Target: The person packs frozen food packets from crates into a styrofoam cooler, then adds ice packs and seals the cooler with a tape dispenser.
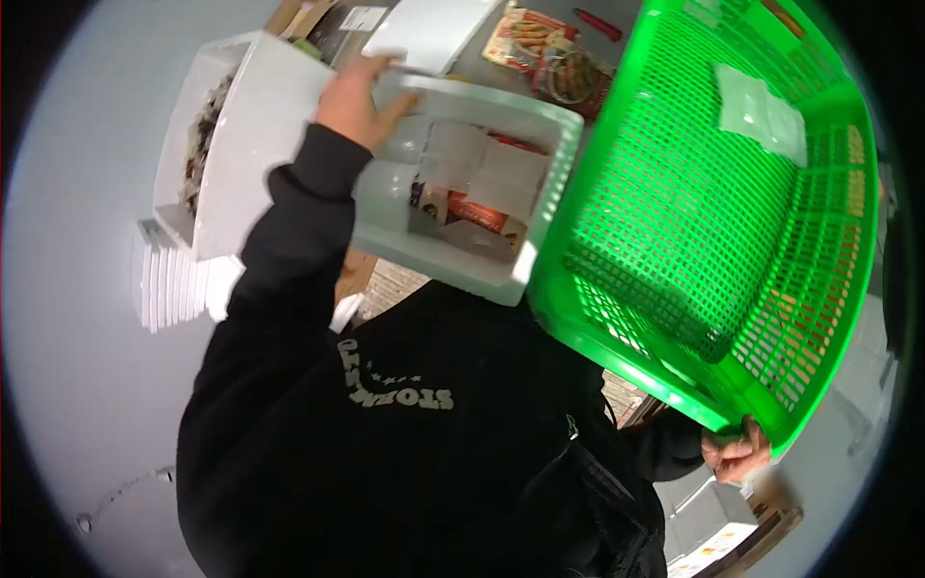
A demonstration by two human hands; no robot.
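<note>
My left hand (358, 104), in a black sleeve, is at the far left rim of a pale grey-white bin (462, 279). Its thumb and fingers are apart, slightly blurred, with nothing plainly between them. Inside the bin lie packets with red and white printing (479, 212), partly under a clear wrapper. My right hand (737, 451) is closed on the near right corner of a large green plastic basket (665, 385), which tilts beside the bin. A small clear-white packet (761, 113) lies in the basket at its far side.
To the left stands a white foam box (265, 144) with dark, blurred contents. Stacked white panels (173, 284) stand below it. Beyond the bin are a food packet with a cookie picture (528, 39), a dark red packet (573, 77) and a red slender object (597, 24). White boxes (708, 530) are at lower right.
</note>
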